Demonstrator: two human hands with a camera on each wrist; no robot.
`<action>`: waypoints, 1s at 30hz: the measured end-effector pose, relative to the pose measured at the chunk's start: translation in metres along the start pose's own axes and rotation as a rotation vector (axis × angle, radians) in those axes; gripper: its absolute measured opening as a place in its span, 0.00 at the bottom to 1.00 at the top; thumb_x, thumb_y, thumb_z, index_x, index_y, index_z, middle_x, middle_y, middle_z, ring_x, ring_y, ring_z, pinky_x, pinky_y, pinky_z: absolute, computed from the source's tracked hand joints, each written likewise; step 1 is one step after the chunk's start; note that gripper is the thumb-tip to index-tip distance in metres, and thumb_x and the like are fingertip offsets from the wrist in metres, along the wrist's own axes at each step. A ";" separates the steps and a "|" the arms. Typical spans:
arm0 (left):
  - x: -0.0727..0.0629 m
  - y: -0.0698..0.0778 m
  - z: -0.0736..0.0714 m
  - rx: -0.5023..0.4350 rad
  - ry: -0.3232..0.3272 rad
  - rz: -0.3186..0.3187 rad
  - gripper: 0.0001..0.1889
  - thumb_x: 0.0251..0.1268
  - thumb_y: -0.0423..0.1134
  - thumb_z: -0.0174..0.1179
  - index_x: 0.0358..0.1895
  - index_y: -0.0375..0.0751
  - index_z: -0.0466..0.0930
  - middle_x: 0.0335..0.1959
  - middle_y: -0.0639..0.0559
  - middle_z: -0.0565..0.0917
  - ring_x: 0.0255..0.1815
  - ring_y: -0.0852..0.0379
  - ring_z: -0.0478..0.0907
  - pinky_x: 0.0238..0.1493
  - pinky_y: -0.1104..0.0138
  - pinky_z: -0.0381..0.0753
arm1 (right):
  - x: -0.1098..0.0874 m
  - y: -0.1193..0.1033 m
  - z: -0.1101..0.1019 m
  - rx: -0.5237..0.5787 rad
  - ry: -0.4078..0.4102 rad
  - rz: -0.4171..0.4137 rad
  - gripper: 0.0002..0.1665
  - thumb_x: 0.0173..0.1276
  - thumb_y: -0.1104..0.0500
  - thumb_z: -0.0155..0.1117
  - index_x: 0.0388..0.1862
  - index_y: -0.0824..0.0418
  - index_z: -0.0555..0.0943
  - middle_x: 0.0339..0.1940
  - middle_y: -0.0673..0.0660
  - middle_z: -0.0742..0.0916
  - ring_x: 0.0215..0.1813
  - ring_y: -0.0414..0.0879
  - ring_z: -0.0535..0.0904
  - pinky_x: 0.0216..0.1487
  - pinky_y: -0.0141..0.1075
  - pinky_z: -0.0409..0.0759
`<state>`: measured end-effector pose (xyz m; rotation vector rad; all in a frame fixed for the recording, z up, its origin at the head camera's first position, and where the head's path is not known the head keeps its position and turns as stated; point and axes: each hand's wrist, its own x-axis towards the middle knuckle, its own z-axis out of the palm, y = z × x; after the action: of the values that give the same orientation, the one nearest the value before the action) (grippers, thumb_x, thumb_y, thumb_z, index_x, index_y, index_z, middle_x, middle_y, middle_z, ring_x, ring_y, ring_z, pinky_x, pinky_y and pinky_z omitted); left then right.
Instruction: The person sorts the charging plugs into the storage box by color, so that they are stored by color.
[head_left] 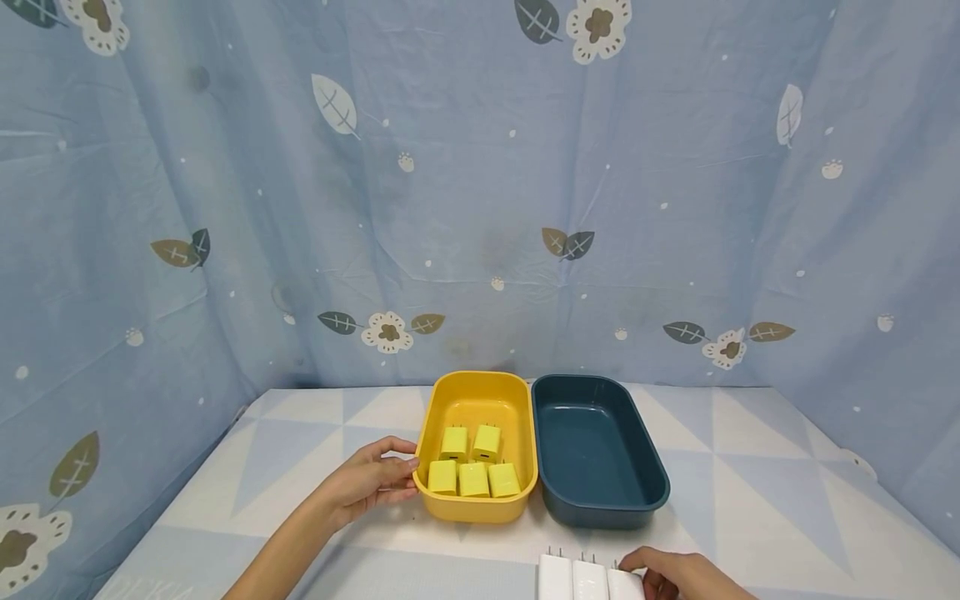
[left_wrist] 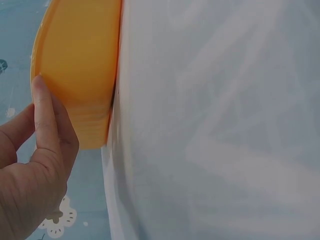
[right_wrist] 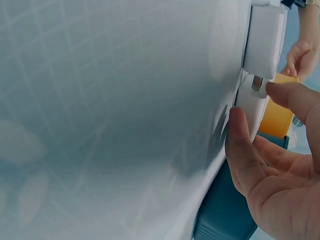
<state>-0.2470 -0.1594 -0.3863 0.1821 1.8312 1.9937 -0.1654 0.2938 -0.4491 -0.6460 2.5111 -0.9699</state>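
In the head view, the left hand (head_left: 367,482) pinches the left rim of a yellow rectangular plastic bin (head_left: 474,509) holding five yellow block-shaped chargers (head_left: 473,480), beside a dark-blue plastic bin (head_left: 600,454). Nearer, white block-shaped chargers (head_left: 590,581) stand prongs away. The left wrist view shows fingers against the yellow bin's edge. In the right wrist view, the right hand (right_wrist: 280,185) pinches the end white charger.

Person's left hand (head_left: 372,477) and right hand (head_left: 678,573) are bare, fingers (left_wrist: 46,120) slim. Left forearm (head_left: 288,542) bare, slender; dark patch (right_wrist: 294,3) beside it, too small to identify.
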 end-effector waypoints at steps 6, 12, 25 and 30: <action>0.000 0.000 0.000 -0.002 0.008 -0.005 0.21 0.71 0.34 0.60 0.60 0.29 0.65 0.41 0.41 0.82 0.38 0.53 0.84 0.46 0.63 0.86 | -0.012 -0.038 -0.003 0.010 0.038 -0.004 0.24 0.63 0.55 0.73 0.53 0.62 0.76 0.28 0.41 0.76 0.27 0.33 0.70 0.29 0.30 0.73; 0.000 0.000 0.001 0.002 0.013 -0.010 0.21 0.71 0.34 0.61 0.60 0.30 0.65 0.41 0.41 0.82 0.39 0.53 0.84 0.47 0.63 0.86 | -0.015 -0.037 -0.003 -0.005 0.067 -0.041 0.22 0.63 0.55 0.73 0.50 0.65 0.77 0.29 0.37 0.76 0.28 0.32 0.71 0.29 0.30 0.75; 0.000 0.001 0.001 -0.001 0.018 -0.012 0.21 0.71 0.34 0.61 0.60 0.29 0.65 0.40 0.41 0.82 0.38 0.53 0.84 0.46 0.63 0.86 | -0.016 -0.023 -0.011 0.045 0.053 -0.032 0.26 0.62 0.54 0.74 0.55 0.61 0.77 0.29 0.40 0.79 0.29 0.34 0.75 0.29 0.30 0.77; 0.000 0.001 0.001 0.004 0.018 -0.011 0.22 0.71 0.34 0.61 0.61 0.29 0.65 0.41 0.41 0.82 0.38 0.53 0.84 0.47 0.63 0.86 | -0.010 0.008 -0.012 0.078 0.031 -0.052 0.27 0.63 0.51 0.74 0.59 0.53 0.76 0.32 0.43 0.81 0.31 0.36 0.77 0.30 0.30 0.79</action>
<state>-0.2464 -0.1586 -0.3848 0.1558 1.8435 1.9903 -0.1653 0.3104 -0.4450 -0.6799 2.4799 -1.0987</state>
